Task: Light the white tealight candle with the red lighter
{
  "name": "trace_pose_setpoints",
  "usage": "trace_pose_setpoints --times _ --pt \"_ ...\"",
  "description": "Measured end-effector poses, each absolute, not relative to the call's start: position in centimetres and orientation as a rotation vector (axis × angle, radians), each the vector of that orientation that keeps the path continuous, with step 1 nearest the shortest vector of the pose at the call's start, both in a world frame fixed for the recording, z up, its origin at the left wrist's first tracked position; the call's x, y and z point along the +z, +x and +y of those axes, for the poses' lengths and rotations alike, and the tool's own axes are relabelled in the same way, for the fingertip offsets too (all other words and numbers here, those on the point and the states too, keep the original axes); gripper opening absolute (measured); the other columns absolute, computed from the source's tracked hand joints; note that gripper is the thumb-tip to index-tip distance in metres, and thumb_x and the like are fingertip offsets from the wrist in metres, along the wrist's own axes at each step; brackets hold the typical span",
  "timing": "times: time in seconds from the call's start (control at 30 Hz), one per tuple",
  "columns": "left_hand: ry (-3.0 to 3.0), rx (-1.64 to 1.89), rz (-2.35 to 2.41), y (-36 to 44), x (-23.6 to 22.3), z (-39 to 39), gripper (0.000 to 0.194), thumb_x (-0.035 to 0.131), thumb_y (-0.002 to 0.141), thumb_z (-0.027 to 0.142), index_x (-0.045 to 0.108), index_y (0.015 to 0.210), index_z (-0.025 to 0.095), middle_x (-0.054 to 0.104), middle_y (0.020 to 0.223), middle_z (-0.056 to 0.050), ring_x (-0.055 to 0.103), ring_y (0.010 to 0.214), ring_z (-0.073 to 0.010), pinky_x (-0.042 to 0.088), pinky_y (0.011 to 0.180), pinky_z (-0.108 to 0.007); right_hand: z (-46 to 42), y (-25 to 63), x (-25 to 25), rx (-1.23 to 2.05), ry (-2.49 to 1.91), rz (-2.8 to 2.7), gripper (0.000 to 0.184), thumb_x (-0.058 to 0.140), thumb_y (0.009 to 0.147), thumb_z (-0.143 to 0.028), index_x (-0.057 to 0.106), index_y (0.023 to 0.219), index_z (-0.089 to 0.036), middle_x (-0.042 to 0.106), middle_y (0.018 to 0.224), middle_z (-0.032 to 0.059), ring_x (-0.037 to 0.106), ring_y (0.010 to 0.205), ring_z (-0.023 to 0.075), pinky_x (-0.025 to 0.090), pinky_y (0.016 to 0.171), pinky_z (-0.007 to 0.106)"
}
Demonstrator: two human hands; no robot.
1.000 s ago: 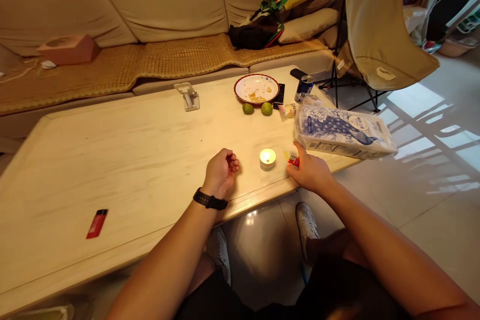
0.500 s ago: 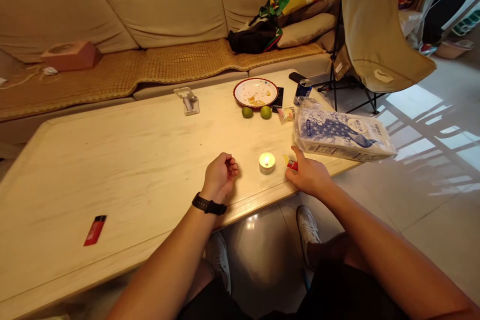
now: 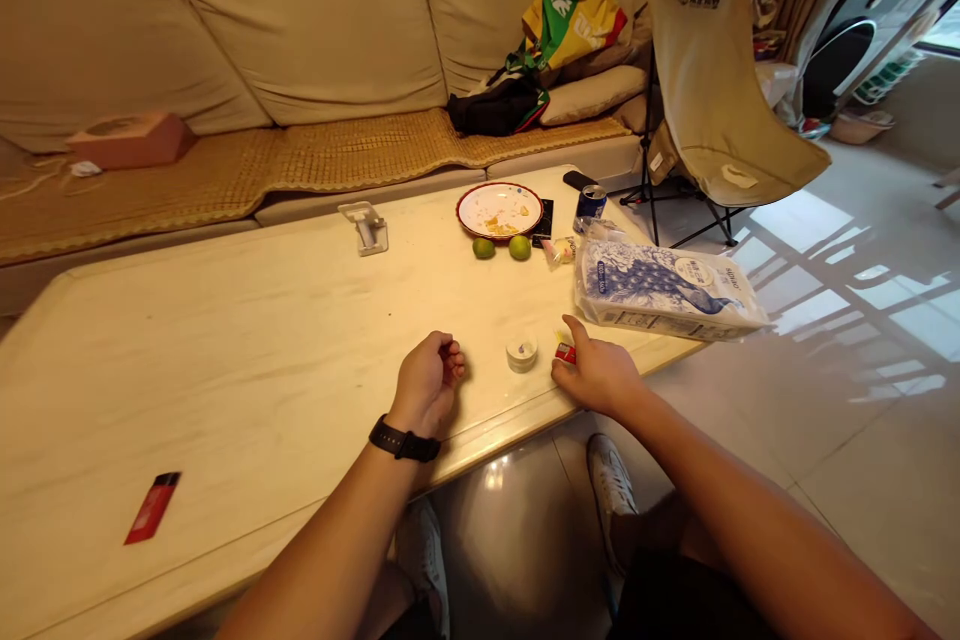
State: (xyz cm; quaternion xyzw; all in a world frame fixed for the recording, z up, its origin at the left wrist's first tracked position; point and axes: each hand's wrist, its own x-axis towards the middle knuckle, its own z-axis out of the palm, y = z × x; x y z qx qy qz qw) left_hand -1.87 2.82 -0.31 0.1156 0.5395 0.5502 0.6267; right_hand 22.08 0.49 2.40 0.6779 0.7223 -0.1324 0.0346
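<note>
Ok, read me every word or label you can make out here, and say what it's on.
Chair back: dark printed characters, too small to read.
Peacock pack: small print, too blurred to read.
Can: label too small to read.
Red lighter in the right hand: no readable text.

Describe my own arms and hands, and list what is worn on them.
The left hand and right hand are bare, with no gloves, and the forearms show no sleeves. A black wristband, a watch or fitness tracker with a segmented strap, circles the left wrist; its face cannot be seen. The right wrist wears nothing.
</note>
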Motion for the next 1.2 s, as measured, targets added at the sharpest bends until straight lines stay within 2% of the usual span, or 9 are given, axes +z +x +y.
trace_pose_setpoints --times 0.2,0.73,0.97,1.2 --pt "0.265 1.261 1.222 -1.8 -0.1 2.7 0.009 0.058 0.073 0.014 0.05 0.069 0.017 0.051 0.06 0.002 0.047 0.046 -0.0082 0.039 0.04 -0.02 0.3 21.2 3.0 -0.463 2.089 2.256 0.079 0.043 0.093 -0.062 0.024 0.156 -0.018 0.073 0.106 0.0144 0.068 0.099 0.0319 0.044 0.081 0.037" --pt "0.264 1.276 1.224 -1.9 -0.1 2.8 0.008 0.058 0.073 0.014 0.052 0.068 0.016 0.051 0.06 0.002 0.047 0.047 -0.008 0.038 0.04 -0.02 1.0 18.4 3.4 -0.444 2.005 2.282 0.073 0.043 0.093 -0.046 0.024 0.156 -0.016 0.074 0.102 0.0143 0.069 0.094 0.0317 0.045 0.078 0.036" --pt "0.274 1.29 1.227 -1.8 0.0 2.8 0.009 0.058 0.072 0.013 0.052 0.067 0.017 0.051 0.06 0.002 0.047 0.046 -0.0084 0.037 0.04 -0.021 0.9 18.2 3.6 -0.496 2.092 2.259 0.083 0.049 0.089 -0.06 0.025 0.155 -0.016 0.073 0.105 0.0132 0.069 0.095 0.0312 0.044 0.078 0.035" --pt "0.278 1.294 1.234 -1.9 -0.1 2.8 0.008 0.058 0.072 0.014 0.052 0.067 0.016 0.052 0.06 0.002 0.047 0.047 -0.0084 0.037 0.04 -0.021 0.8 19.3 3.0 -0.472 2.053 2.323 0.08 0.051 0.087 -0.043 0.021 0.157 -0.017 0.075 0.097 0.0094 0.069 0.092 0.0302 0.044 0.075 0.034"
